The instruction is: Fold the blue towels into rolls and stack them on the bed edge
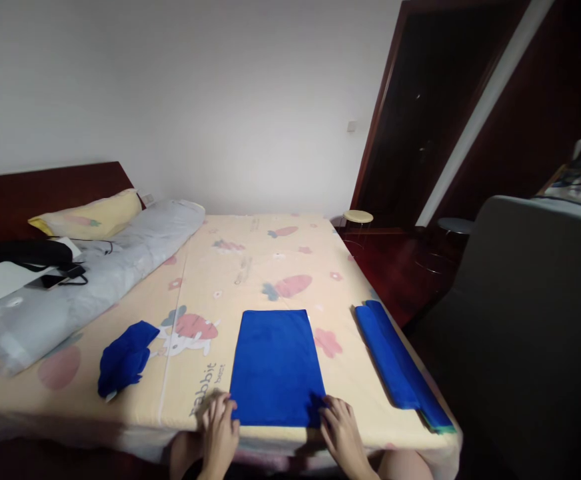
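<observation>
A blue cloth (279,367), flat and roughly rectangular, lies on the bed before me. At its near left corner, the fingers of my left hand (219,427) curl in and close on the edge. My right hand (341,428) holds the near right corner in the same way, thumb and fingers drawn together and casting a shadow on the fabric. A crumpled blue cloth (126,360) rests to the left, apart from my hands. Over on the right, long folded blue cloths (395,360) lie side by side along the bed's edge.
The bed (290,260) has a patterned sheet. A grey quilt (135,257), a yellow pillow (95,217) and a white flat object (8,279) with dark cables are at left. Stools (358,217) stand beyond the right edge, near a large dark grey panel (535,313).
</observation>
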`<state>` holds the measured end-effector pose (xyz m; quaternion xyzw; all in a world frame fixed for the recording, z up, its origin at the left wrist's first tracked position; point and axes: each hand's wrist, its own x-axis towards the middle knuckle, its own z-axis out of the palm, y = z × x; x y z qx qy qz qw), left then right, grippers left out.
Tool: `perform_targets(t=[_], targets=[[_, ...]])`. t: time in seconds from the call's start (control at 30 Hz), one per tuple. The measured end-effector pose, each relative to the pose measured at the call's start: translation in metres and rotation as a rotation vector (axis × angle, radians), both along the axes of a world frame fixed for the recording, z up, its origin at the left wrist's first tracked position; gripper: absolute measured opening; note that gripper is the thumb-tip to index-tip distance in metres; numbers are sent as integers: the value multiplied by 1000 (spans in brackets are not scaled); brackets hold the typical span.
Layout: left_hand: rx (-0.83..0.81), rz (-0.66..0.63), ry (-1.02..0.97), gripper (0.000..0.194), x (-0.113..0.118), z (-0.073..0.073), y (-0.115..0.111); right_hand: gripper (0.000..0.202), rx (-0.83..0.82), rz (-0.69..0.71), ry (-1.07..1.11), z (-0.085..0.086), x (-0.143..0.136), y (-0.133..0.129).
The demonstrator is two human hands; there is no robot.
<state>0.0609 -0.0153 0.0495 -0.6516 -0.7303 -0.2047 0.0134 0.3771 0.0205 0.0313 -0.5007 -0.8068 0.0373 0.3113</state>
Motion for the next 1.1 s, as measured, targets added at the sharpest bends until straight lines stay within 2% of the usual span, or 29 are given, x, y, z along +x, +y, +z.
perform_targets(t=[0.07, 0.13, 0.2, 0.23, 0.3, 0.4, 0.5, 0.57, 0.63, 0.73, 0.8, 0.9, 1.0, 1.1], targets=[[-37, -67, -10, 41, 34, -2, 18, 27, -43, -35, -5, 2, -36, 9], [-88, -131, 2, 47, 67, -11, 35, 33, -82, -58, -36, -3, -74, 18], [-131, -148, 31, 52, 87, -26, 44, 37, -86, -58, -59, -12, -101, 22], [-148, -146, 43, 52, 90, -34, 45, 39, -79, -55, -65, -18, -107, 22], [-163, -122, 56, 48, 81, -48, 40, 42, -60, -66, -74, -31, -104, 20], [-140, -50, 66, 41, 43, -57, 23, 40, -39, -128, -83, -48, -68, 12], [-44, -45, 63, 34, 4, -51, 8, 35, -29, -189, -96, -58, -25, 5], [-16, -70, 49, 29, -9, -43, 4, 34, -23, -220, -114, -59, -8, 3], [-30, -54, 34, 28, -7, -35, 7, 33, -34, -260, -135, -55, -9, 3], [-41, -45, 26, 30, 23, -31, 22, 31, -124, -265, -141, -38, -43, 10], [-44, -88, 46, 37, 52, -37, 35, 35, -224, -191, -130, -26, -77, 17], [-89, -70, 88, 44, 84, -55, 51, 42, -309, -89, -124, -17, -117, 23], [-141, -36, 99, 41, 81, -75, 53, 51, -333, -39, -155, -27, -118, 23], [-99, -20, 138, 38, 46, -85, 39, 58, -331, -76, -196, -46, -82, 18]])
